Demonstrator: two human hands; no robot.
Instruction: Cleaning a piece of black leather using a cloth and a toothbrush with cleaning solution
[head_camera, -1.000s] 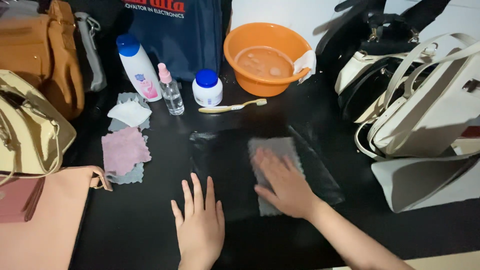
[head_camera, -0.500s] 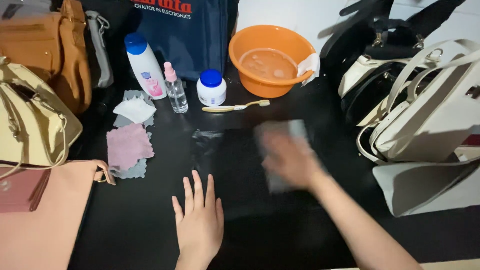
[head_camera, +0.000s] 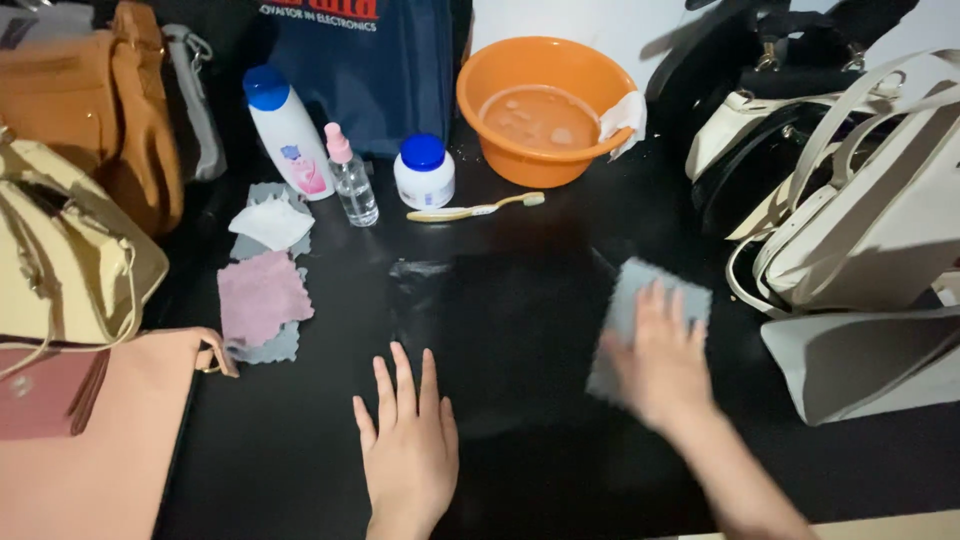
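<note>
— Where were the hands at that moment?

— The right hand (head_camera: 660, 355) lay flat and open, fingers spread, pressed on a grey cloth (head_camera: 640, 320) on the black tabletop (head_camera: 520, 290). It was blurred, but it was not gripping anything; the palm simply covered the lower part of the cloth. The left hand (head_camera: 410, 450) rested flat on the tabletop too, fingers together and released, well apart from the cloth.

— And where exactly was the cloth?

— Right of centre, near a pile of cream handbags (head_camera: 860, 230), with a grey bag (head_camera: 870, 365) just beside it.

— What stood behind?

— An orange basin (head_camera: 490, 110) with murky water, a white rag (head_camera: 622, 118) draped over its rim. In front of it lay a toothbrush (head_camera: 475, 208), and to its left stood a small white jar (head_camera: 424, 172) with a blue lid, a little spray bottle (head_camera: 351, 178) and a white bottle (head_camera: 287, 132) with a blue cap.

— On the left?

— A pink cloth (head_camera: 262, 296) stacked on grey ones, a white pad (head_camera: 270, 222) above it, and tan, yellow and pink bags along the edge.
</note>
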